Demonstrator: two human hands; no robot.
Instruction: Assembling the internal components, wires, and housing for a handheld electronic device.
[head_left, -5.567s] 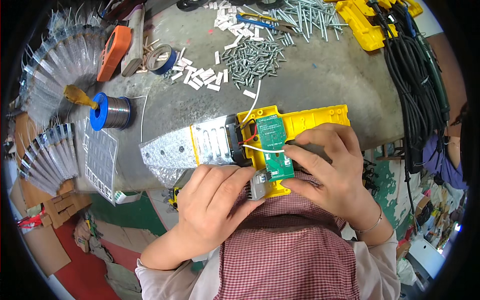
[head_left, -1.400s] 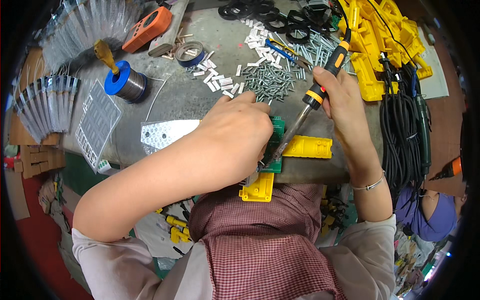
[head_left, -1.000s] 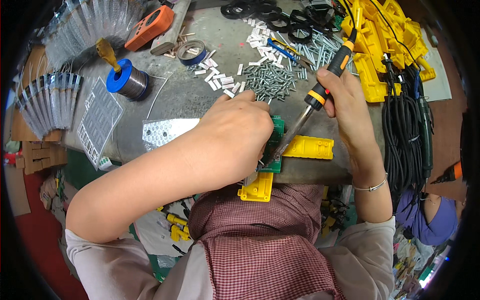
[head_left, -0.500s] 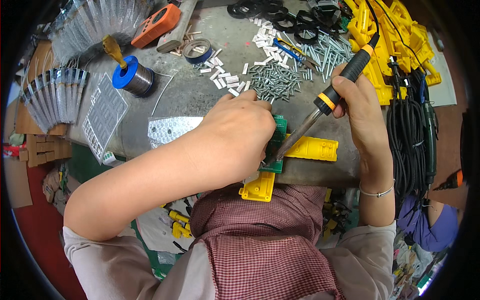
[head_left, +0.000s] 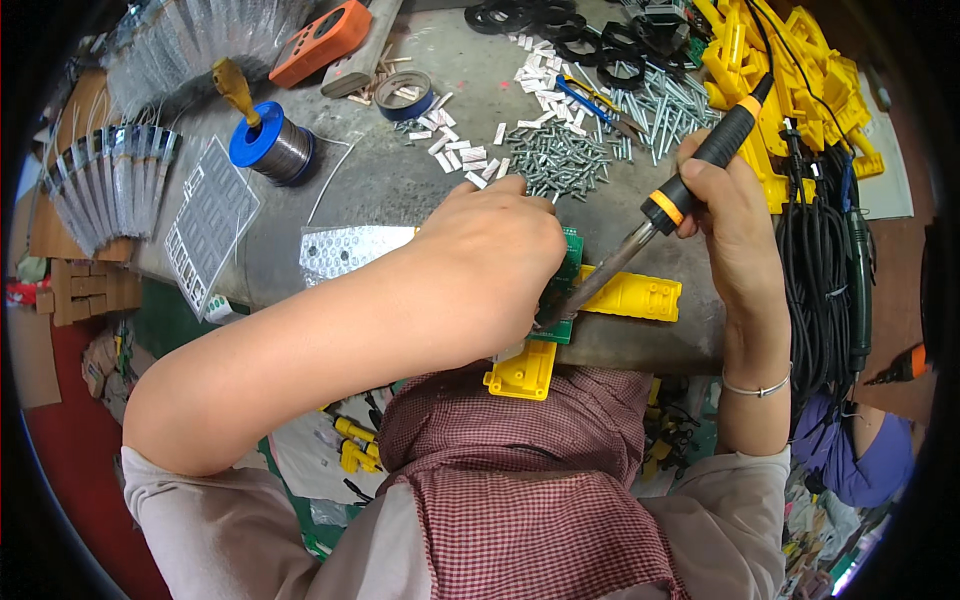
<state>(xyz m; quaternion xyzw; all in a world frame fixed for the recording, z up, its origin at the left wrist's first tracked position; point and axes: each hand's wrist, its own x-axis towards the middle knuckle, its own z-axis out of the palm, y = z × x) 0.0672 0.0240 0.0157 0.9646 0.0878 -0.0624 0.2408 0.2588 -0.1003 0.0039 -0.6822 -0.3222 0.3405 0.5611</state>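
Note:
My right hand (head_left: 722, 205) grips a soldering iron (head_left: 690, 180) with a black and orange handle; its metal tip slants down-left onto a green circuit board (head_left: 562, 290). That board sits in a yellow plastic housing (head_left: 630, 296) at the bench's near edge. My left hand (head_left: 490, 265) lies curled over the board and covers most of it, pressing it down; what its fingers pinch is hidden. A perforated metal plate (head_left: 350, 250) pokes out left of the hand.
A blue solder spool (head_left: 268, 150) stands at the left beside a white sheet (head_left: 205, 225). Screws (head_left: 560, 155) and small white parts lie behind my hands. Yellow housings (head_left: 780, 70) and black cables (head_left: 815, 260) fill the right. An orange device (head_left: 320, 40) lies at the back.
My right hand took up the soldering iron and brought its tip to the board. In the last second the handle swung up and to the right. My left hand stayed over the board.

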